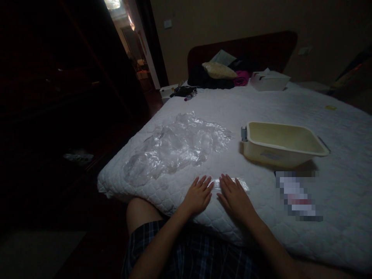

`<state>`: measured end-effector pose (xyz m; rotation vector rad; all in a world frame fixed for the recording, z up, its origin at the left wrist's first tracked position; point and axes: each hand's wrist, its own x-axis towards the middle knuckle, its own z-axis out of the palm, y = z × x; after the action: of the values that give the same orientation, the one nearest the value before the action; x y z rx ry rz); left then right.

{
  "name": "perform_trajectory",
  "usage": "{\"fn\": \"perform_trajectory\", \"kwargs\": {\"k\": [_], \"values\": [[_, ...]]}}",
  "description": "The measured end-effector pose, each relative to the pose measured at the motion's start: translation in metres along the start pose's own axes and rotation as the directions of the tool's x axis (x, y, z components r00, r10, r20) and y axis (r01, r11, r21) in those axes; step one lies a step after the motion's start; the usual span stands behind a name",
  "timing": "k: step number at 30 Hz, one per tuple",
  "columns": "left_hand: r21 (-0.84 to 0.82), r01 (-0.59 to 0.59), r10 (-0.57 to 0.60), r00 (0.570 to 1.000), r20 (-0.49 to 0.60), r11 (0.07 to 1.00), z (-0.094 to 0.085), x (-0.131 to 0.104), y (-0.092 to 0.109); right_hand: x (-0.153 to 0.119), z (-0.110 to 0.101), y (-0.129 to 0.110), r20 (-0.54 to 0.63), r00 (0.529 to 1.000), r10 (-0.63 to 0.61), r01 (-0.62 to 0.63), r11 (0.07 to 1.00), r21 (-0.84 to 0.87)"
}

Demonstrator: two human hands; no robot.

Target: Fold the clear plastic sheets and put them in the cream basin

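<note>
Two bare hands lay palm down at the near edge of a bed covered in white, diamond-quilted fabric point(334, 190) in a dimly lit room. The left hand point(198, 195), its fingers outstretched and only slightly parted, reached the left end of a narrow, flattened strip of clear, shiny plastic point(216, 184), while the right hand point(236, 197), opened flat with the thumb held apart, covered the middle of the strip; neither hand was curled around anything. The strip rested on the quilting directly in front of the person, who wore dark shorts in a blue-and-white plaid point(188, 252). Just beyond the left hand, a broad, crumpled sheet of thin, transparent plastic point(180, 143) spread across the bed, catching the light along its creases. To the right stood a cream-coloured, rectangular plastic tub point(290, 158) with a grey latch point(244, 134) on its left end, upright and open at the top. Nearer the person, beside the tub, lay an item obscured by pixelation point(298, 195). At the far end, a pale yellow pillow point(219, 70), a magenta fabric roll point(241, 78) and a white, open-topped box point(269, 82) sat before a dark reddish headboard point(270, 46).
</note>
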<state>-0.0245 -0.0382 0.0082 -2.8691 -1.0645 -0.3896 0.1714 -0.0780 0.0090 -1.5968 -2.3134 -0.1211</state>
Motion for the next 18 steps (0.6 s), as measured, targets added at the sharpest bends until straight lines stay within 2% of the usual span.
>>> {"fn": "perform_trajectory", "kwargs": {"k": [4,8,18], "values": [[-0.002,-0.001,0.001,1.000,0.011,1.000,-0.001,0.000,0.000,0.004,0.006,-0.008,0.038,0.990,-0.133,0.133,0.991,0.005],[-0.014,-0.014,0.014,1.000,0.011,1.000,-0.003,0.000,0.000,-0.003,0.006,0.007,0.079,0.978,-0.194,0.190,0.980,0.050],[-0.012,-0.029,0.030,0.999,0.034,0.999,-0.003,0.000,-0.001,-0.029,-0.008,0.054,0.104,0.979,-0.174,0.172,0.985,0.025]]}}
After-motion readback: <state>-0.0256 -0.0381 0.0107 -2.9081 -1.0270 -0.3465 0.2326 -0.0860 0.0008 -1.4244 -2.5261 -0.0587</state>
